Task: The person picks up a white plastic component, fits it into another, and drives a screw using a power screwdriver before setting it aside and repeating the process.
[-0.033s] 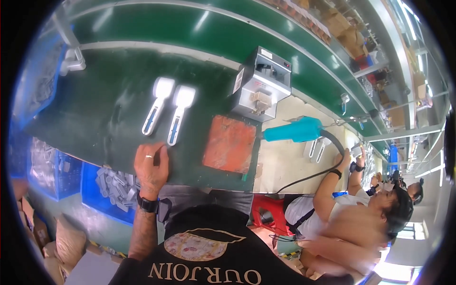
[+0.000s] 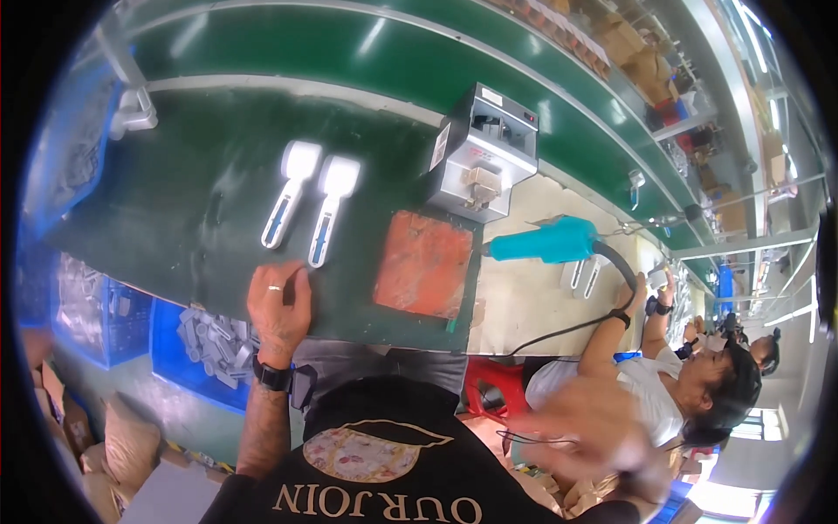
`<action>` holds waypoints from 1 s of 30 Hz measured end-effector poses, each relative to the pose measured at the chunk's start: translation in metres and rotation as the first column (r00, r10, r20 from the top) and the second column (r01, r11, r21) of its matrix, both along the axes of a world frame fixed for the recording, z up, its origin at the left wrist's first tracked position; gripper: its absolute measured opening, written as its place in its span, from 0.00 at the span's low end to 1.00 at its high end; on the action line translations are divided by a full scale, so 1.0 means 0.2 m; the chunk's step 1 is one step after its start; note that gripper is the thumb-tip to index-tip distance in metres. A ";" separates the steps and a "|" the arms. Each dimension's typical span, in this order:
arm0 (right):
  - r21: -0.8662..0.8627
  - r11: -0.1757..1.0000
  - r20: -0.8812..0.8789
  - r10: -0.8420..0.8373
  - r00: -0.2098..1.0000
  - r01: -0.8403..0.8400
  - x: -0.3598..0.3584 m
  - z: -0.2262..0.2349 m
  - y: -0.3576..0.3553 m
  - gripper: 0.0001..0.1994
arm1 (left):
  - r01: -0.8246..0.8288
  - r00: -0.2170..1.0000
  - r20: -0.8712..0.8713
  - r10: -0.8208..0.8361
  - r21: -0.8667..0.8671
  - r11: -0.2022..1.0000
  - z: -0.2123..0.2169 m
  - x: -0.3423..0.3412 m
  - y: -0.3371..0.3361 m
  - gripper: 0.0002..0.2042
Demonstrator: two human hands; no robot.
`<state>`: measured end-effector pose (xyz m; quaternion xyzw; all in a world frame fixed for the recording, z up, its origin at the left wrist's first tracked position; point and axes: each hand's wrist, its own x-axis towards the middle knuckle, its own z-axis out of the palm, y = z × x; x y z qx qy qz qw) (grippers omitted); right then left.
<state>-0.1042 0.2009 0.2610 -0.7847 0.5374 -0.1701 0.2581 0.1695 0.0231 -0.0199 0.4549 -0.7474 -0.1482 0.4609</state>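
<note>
My left hand (image 2: 279, 306) rests at the near edge of the green workbench (image 2: 192, 192), its fingers curled under. It wears a ring, with a dark watch on the wrist. Just beyond it lie two white long-handled tools (image 2: 286, 196) (image 2: 332, 210) side by side, each with a squarish head and a blue strip in the handle. The curled fingers are close to the right one's handle end, apparently holding nothing. My right hand (image 2: 598, 428) is off the bench at the lower right, smeared by motion. Its fingers cannot be made out.
A red-orange mat (image 2: 423, 264) lies right of the tools, below a grey box-shaped machine (image 2: 484, 157). A teal power screwdriver (image 2: 546, 241) hangs on a cable beside it. Blue crates (image 2: 157, 345) with grey parts stand lower left. A co-worker (image 2: 650, 384) sits at right.
My right hand has swung a little to the left at the lower right, still blurred. My left hand and the white tools have stayed put.
</note>
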 end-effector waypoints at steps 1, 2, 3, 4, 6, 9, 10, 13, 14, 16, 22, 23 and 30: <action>0.201 0.931 0.183 -0.341 0.922 0.304 0.03 -0.21 0.09 0.19 | 0.027 1.000 -0.003 -0.027 0.006 1.000 0.01 -0.02 0.00 0.08; 0.433 0.749 0.428 -0.660 0.617 0.501 0.09 -0.47 0.19 0.24 | 0.062 0.998 -0.024 -0.061 0.011 0.998 0.01 -0.05 0.00 0.08; 0.491 0.685 0.432 -0.728 0.532 0.539 0.11 -0.62 0.17 0.29 | 0.073 0.997 -0.040 -0.073 0.009 0.997 0.01 -0.09 -0.01 0.08; 0.399 0.681 0.440 -0.729 0.524 0.614 0.11 -0.72 0.15 0.31 | 0.094 0.995 -0.034 -0.094 -0.002 0.996 0.01 -0.13 -0.01 0.08; 0.305 0.659 0.470 -0.732 0.494 0.687 0.10 -0.90 0.06 0.32 | 0.074 0.997 -0.026 -0.072 0.081 0.994 0.02 -0.11 0.02 0.05; -0.052 0.348 0.631 -0.715 0.301 0.936 -0.08 -1.06 -0.12 0.38 | 0.105 0.989 -0.112 -0.095 0.088 0.991 0.09 -0.11 0.06 0.05; -0.070 0.373 0.618 -0.712 0.334 0.925 -0.15 -1.09 -0.17 0.39 | 0.120 0.986 -0.122 -0.112 0.064 0.991 0.12 -0.11 0.06 0.06; -0.069 0.433 0.721 -0.601 0.345 0.899 -0.27 -1.10 -0.28 0.32 | 0.250 0.959 -0.164 -0.232 0.104 0.962 0.28 -0.25 0.09 0.06; -0.075 0.416 0.725 -0.601 0.336 0.906 -0.31 -1.09 -0.26 0.32 | 0.324 0.934 -0.201 -0.294 0.131 0.937 0.34 -0.31 0.10 0.07; 0.032 0.483 0.699 -0.637 0.326 0.875 -0.38 -1.07 -0.21 0.25 | 0.473 0.879 -0.181 -0.440 0.226 0.852 0.46 -0.48 0.12 0.09; -0.125 0.373 0.692 -0.632 0.350 0.919 -0.44 -1.12 0.06 0.18 | 0.801 0.586 -0.383 -0.714 0.410 0.437 0.45 -1.25 0.11 0.11; -0.103 0.332 0.709 -0.637 0.303 0.938 -0.44 -1.09 0.12 0.19 | 0.810 0.559 -0.383 -0.735 0.443 0.385 0.44 -1.42 0.12 0.12; -0.054 0.237 0.703 -0.681 0.205 0.970 -0.45 -1.04 0.35 0.25 | 0.766 0.569 0.068 -0.819 0.317 0.559 0.18 -2.33 0.34 0.27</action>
